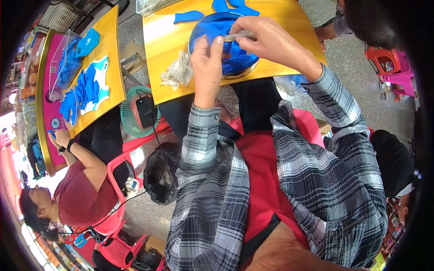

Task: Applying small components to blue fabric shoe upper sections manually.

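Above a round tub [246,73] of blue fabric-like pieces [203,28], both my hands meet at a small beige-grey twisted bundle [233,38]. My left hand [208,67] pinches its left end between thumb and fingers. From the right, my right hand [273,41] grips the other end with closed fingers. What the bundle is made of is too small to tell. Beside my left hand lies a loose heap of pale beige strips [179,70]. Several blue fish-shaped pieces, one of them a flat blue piece [188,17], lie beyond the tub.
My yellow wooden table [289,27] has a clear plastic box [156,5] at its far left. At left, a person in maroon [88,194] works at another table with blue pieces [88,86]. A green basket [131,119] and a black-lined bin [159,174] stand below.
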Tool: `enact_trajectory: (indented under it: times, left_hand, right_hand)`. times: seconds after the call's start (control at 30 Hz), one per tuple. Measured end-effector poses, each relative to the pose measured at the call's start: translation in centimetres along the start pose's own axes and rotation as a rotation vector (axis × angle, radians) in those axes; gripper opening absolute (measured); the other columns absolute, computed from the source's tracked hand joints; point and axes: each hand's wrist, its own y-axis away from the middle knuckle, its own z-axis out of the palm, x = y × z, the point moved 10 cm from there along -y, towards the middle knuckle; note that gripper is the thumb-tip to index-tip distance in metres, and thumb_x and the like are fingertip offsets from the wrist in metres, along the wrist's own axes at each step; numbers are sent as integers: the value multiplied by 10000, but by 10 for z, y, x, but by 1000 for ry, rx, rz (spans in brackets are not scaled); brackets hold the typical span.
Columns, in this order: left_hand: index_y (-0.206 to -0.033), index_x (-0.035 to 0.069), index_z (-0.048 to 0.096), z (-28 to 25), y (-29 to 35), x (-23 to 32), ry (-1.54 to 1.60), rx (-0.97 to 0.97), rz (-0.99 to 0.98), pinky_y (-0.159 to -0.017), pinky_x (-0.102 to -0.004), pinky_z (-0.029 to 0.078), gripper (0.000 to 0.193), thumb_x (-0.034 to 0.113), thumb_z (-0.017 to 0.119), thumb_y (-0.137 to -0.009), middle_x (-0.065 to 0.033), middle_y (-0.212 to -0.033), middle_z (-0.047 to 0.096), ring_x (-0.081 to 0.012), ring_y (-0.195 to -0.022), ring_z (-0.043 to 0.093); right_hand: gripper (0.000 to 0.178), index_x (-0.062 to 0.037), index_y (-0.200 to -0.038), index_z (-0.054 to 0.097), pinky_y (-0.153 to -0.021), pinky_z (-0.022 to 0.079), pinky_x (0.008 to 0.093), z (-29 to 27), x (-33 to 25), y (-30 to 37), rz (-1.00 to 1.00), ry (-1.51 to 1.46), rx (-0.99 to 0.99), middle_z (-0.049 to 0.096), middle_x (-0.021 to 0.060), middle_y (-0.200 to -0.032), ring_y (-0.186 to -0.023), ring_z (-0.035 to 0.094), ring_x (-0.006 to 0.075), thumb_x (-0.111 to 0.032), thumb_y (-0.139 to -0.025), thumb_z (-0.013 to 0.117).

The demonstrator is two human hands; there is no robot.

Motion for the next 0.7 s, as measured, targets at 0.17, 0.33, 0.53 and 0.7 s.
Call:
enact_trajectory:
  times: [0.17,0.33,0.53,0.7]
  left_hand:
    - [-1177,19,434,6,0,21,97,21,119,-673,-296,569,266,148,532,-966,-129,-1112,577,-135,-949,582]
    - [-1114,18,369,-2,-4,20,-111,48,137,-688,-301,574,252,105,541,-952,-171,-1121,530,-148,-971,569]
    - [-1054,-11,461,4,-4,20,-280,-4,182,-655,-252,530,251,138,612,-922,-140,-1037,577,-135,-785,597]
    - [-1093,-26,536,5,-4,13,-282,-62,31,-677,-243,552,269,186,606,-943,-92,-1033,609,-119,-815,606]
  right_hand:
    - [244,-10,-940,655,-599,481,240,-6,21,-4,19,-385,79,636,41,-744,-673,603,93,-243,-895,599]
    - [268,-4,-892,661,-601,468,225,-6,29,-6,20,-439,156,627,18,-739,-672,574,75,-270,-887,629]
    - [271,-6,-936,671,-632,482,235,7,33,-14,54,-557,95,642,45,-788,-716,592,84,-268,-870,653]
    - [273,-8,-966,661,-650,494,243,0,28,-10,31,-522,212,648,57,-790,-721,606,96,-265,-874,642]
